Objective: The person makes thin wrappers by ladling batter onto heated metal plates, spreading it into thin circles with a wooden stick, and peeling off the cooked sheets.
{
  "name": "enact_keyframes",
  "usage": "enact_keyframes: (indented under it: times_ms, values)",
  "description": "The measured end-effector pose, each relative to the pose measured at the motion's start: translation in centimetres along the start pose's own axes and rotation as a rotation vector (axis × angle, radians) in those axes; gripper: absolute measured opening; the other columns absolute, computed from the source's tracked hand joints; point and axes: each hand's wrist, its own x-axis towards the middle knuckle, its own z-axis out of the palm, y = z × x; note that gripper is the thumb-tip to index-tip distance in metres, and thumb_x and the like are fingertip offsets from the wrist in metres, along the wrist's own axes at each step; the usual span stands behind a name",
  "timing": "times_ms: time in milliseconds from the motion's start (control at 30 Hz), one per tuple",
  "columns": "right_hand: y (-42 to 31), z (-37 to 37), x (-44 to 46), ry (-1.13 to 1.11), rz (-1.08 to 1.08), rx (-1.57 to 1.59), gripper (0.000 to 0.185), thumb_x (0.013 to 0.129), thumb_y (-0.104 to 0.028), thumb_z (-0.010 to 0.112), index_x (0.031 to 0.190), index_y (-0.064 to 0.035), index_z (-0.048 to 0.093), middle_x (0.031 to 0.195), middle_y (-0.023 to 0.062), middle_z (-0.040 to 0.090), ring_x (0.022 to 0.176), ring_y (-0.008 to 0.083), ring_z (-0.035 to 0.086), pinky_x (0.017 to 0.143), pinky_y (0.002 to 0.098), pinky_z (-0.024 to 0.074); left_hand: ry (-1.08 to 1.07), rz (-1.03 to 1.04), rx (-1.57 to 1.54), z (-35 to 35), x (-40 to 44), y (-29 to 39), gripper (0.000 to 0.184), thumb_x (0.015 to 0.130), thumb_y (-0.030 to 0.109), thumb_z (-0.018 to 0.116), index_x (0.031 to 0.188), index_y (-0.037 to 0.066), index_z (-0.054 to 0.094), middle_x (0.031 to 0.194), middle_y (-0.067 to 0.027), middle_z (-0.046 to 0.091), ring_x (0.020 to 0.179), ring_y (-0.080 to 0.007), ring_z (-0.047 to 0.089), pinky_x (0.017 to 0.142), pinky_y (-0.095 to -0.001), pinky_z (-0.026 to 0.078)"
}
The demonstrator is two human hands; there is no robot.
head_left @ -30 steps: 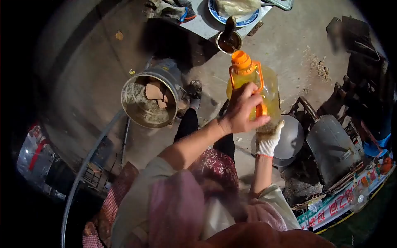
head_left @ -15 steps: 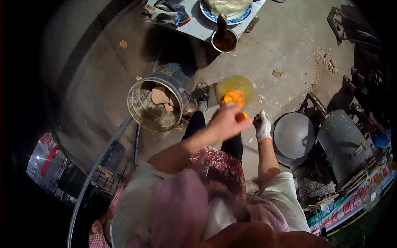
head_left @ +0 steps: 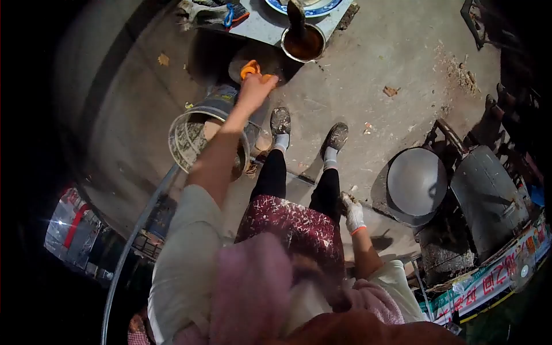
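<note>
My left hand (head_left: pixel 254 92) is bare and reaches forward to the left, past the bucket. It is closed on an orange-topped jug (head_left: pixel 250 68); the round body below is dim in the shadow by the table and hard to make out. My right hand (head_left: pixel 353 214) wears a whitish knit glove with an orange cuff and dirty fingertips. It hangs low beside my right leg, fingers curled, with nothing visible in them. The wok-like round metal pan (head_left: pixel 417 183) lies to its right, apart from it.
A metal bucket (head_left: pixel 179 129) holding brick pieces stands left of my feet. Ahead, a low table (head_left: pixel 259 20) carries a blue-rimmed plate (head_left: pixel 330 10), a pot of brown liquid (head_left: pixel 303 45) and gloves (head_left: pixel 207 14). A curved grey hose (head_left: pixel 132 230) runs at left; a metal box (head_left: pixel 489 198) stands right.
My left hand has carried the orange-topped jug forward and left, from before my feet to beside the table. My gloved right hand has dropped lower and slightly left.
</note>
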Motion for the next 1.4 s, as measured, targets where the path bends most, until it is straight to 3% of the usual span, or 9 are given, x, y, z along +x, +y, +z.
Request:
enact_keyframes:
  times_ms: [67,167,233,333,433,533,633,1133,1400]
  values:
    - [0.7,0.3,0.9,0.019,-0.04,-0.004,0.02,0.091,-0.024,0.063,0.1,-0.0067,0.065,0.087,0.0006,0.065,0.073,0.0138,0.061,0.06,0.0302,0.0487,0.018,0.029,0.073,-1.2,2.8,-2.7,0.059,0.08,0.051,0.064,0.083,-0.008,0.066,0.083,-0.025,0.066,0.08,-0.0369,0.066,0.072,-0.0431,0.051]
    - [-3.7,3.0,-1.7,0.065,0.003,-0.045,0.024,0.092,-0.017,0.062,0.112,-0.0032,0.064,0.099,0.0009,0.065,0.086,0.0126,0.06,0.079,0.0267,0.0488,0.045,-0.041,0.066,-4.0,4.1,-2.1,0.061,0.082,0.052,0.063,0.087,-0.008,0.065,0.081,-0.0252,0.066,0.081,-0.037,0.066,0.074,-0.0427,0.05]
    - [-3.3,3.0,0.0,0.008,-0.018,0.016,0.024,0.093,-0.015,0.061,0.113,-0.0018,0.064,0.1,0.0024,0.066,0.089,0.013,0.061,0.082,0.0265,0.0487,-0.058,-0.007,0.105,-3.4,4.1,-3.6,0.061,0.082,0.053,0.063,0.093,-0.008,0.065,0.099,-0.0279,0.065,0.093,-0.0386,0.064,0.079,-0.0431,0.05]
    - [-3.5,3.4,2.0,-0.041,-0.037,0.044,0.025,0.093,-0.014,0.062,0.115,-0.0015,0.063,0.103,0.0028,0.066,0.091,0.0132,0.061,0.084,0.0265,0.0487,-0.028,0.19,0.547,-1.3,0.5,-4.0,0.06,0.084,0.049,0.064,0.105,-0.008,0.061,0.142,-0.0294,0.034,0.124,-0.0452,0.041,0.094,-0.0517,0.044]
    - [-3.5,3.3,2.6,-0.081,-0.13,0.027,0.023,0.093,-0.022,0.062,0.112,-0.0094,0.066,0.095,-0.0014,0.068,0.077,0.0091,0.061,0.066,0.0252,0.0491,0.158,0.278,0.469,-1.9,-1.3,-3.7,0.05,0.082,0.037,0.07,0.103,-0.007,0.057,0.128,-0.0269,0.045,0.116,-0.0443,0.045,0.09,-0.0518,0.045]
    - [-3.6,3.3,2.9,-0.064,-0.126,-0.002,0.026,0.094,-0.022,0.061,0.115,-0.008,0.065,0.097,-0.0007,0.068,0.078,0.0088,0.061,0.067,0.0247,0.0492,0.484,0.203,0.278,-3.7,0.2,-5.8,0.047,0.081,0.032,0.072,0.102,-0.005,0.051,0.105,-0.0224,0.05,0.101,-0.043,0.05,0.081,-0.0487,0.045]
    - [-2.9,3.0,3.5,-0.063,-0.148,-0.004,0.026,0.094,-0.021,0.059,0.115,-0.0067,0.065,0.097,-0.0004,0.068,0.08,0.009,0.062,0.069,0.0244,0.0496,0.512,-0.002,0.264,-4.5,2.6,-8.4,0.047,0.08,0.032,0.074,0.102,-0.003,0.052,0.104,-0.0226,0.052,0.096,-0.0419,0.054,0.079,-0.0476,0.046]
    - [-4.2,4.2,3.2,-0.071,-0.109,0.039,0.024,0.092,-0.014,0.061,0.113,-0.0034,0.063,0.101,0.0021,0.067,0.084,0.0125,0.063,0.075,0.0264,0.0517,0.419,-0.072,0.397,-4.3,5.8,-7.0,0.049,0.073,0.034,0.079,0.101,0.002,0.056,0.102,-0.0193,0.059,0.093,-0.0399,0.06,0.075,-0.0484,0.05]
    - [-5.2,5.0,2.9,-0.099,-0.103,-0.002,0.025,0.094,-0.015,0.058,0.116,-0.0038,0.063,0.102,0.0022,0.067,0.087,0.0115,0.063,0.077,0.0253,0.0504,0.566,-0.145,0.131,-2.9,6.4,-10.7,0.053,0.071,0.043,0.08,0.09,-0.001,0.058,0.09,-0.0216,0.064,0.088,-0.0417,0.062,0.075,-0.0485,0.049]
